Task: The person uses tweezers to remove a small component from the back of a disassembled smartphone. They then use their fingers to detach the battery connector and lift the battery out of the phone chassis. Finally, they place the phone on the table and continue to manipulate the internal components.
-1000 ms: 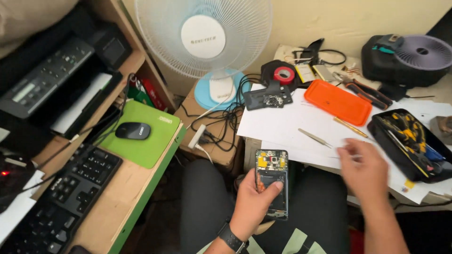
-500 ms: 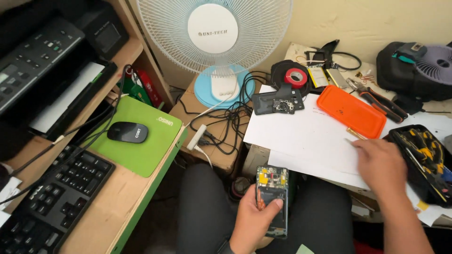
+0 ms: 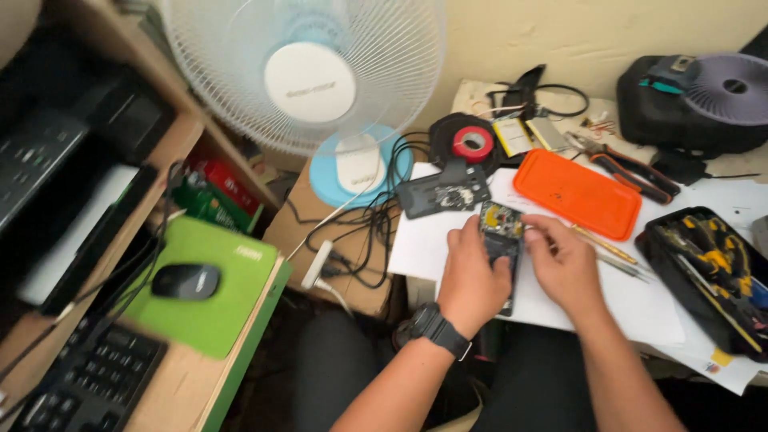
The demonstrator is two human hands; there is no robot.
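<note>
Lifted from lap to tabletop [image 3: 560, 312], opened phone [image 3: 502, 240] sits in left hand [image 3: 474, 280] grip; right hand [image 3: 564, 264] pinches its 12 o'clock end; fragile, hold edges.

A red and a green package [image 3: 210, 190] stand side by side on the shelf under the desk at left, just above the green mouse pad. A small yellow-faced rectangular packet [image 3: 513, 136] lies on the surface beside the red tape roll. The fan's round white hub carries a small grey label [image 3: 310, 90]. No lit screen shows anywhere.
</note>
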